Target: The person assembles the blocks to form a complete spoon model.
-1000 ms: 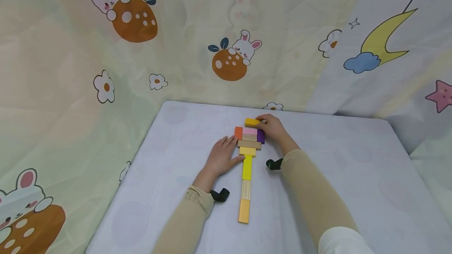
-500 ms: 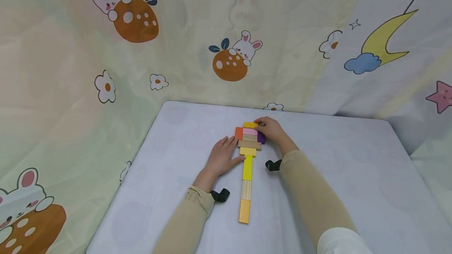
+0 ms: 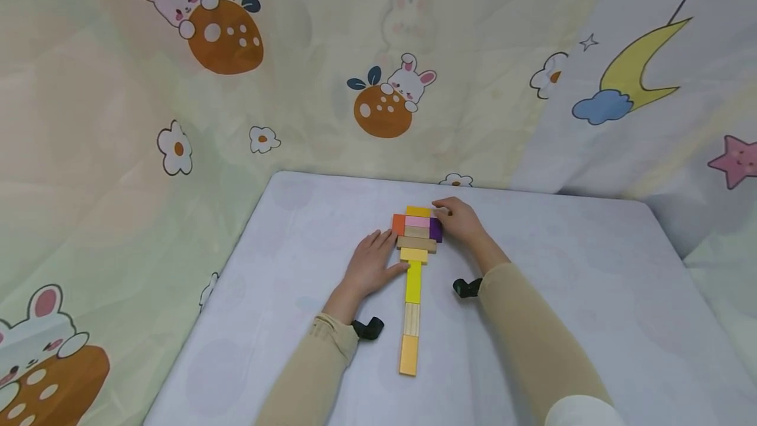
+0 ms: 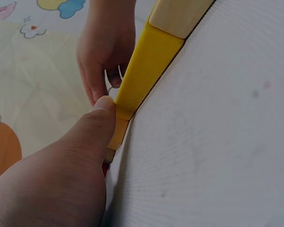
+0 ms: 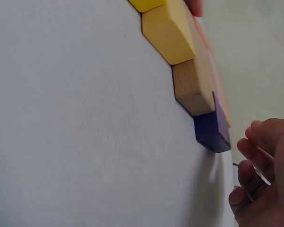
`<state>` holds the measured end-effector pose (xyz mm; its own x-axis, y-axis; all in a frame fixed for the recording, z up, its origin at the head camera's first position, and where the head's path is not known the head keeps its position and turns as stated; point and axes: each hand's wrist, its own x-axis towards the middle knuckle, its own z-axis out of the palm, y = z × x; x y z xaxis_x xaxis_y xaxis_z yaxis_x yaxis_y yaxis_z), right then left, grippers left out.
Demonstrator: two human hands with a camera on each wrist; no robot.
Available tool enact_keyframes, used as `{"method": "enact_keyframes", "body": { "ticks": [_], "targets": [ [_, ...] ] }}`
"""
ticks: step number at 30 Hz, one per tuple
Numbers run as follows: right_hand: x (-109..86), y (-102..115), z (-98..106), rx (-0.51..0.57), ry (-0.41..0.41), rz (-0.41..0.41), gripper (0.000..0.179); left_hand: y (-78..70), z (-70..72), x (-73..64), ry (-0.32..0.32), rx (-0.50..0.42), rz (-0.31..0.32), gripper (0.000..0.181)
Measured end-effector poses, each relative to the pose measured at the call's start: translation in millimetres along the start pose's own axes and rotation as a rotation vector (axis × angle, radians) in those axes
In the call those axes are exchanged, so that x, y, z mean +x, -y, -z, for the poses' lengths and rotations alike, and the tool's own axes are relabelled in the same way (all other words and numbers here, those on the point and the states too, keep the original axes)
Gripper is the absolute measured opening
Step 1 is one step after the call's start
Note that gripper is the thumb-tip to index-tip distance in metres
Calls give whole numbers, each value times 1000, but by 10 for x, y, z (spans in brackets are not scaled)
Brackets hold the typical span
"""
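Observation:
Wooden blocks lie in a flat figure: a stem of a bright yellow block (image 3: 414, 282), a pale block (image 3: 411, 319) and a light orange block (image 3: 408, 355), with several blocks across its far end. My left hand (image 3: 368, 263) rests beside it with fingers extended, fingertips at the red-orange block (image 3: 399, 224); the thumb touches the bright yellow block (image 4: 149, 68). Topmost is a golden yellow block (image 3: 418, 212) against the pink block (image 3: 417, 221). Just right of it is my right hand (image 3: 462, 221), apart from the purple block (image 5: 212, 132), its fingers loosely bent and holding nothing.
The blocks lie on a white-covered table (image 3: 266, 347) whose far edge is a short way beyond them. Behind stands a printed cloth backdrop (image 3: 473, 84). A small black piece (image 3: 467, 288) sticks out at the right wrist, another (image 3: 368, 329) at the left.
The golden yellow block has come down toward me, square against the pink block. My right hand has let go of it and moved slightly right. The left hand stays put.

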<state>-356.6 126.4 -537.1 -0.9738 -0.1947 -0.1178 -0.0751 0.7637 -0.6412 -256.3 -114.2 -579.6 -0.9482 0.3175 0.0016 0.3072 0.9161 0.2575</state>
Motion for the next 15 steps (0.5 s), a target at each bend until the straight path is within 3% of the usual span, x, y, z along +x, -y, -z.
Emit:
{"method": "enact_keyframes", "body": {
  "ticks": [8, 15],
  "targets": [
    [-339, -105, 171, -1, -137, 86, 36, 51, -30, 1, -23, -18, -5, 86],
    [-661, -98, 246, -83, -123, 135, 40, 91, -71, -52, -36, -42, 5, 81]
  ]
}}
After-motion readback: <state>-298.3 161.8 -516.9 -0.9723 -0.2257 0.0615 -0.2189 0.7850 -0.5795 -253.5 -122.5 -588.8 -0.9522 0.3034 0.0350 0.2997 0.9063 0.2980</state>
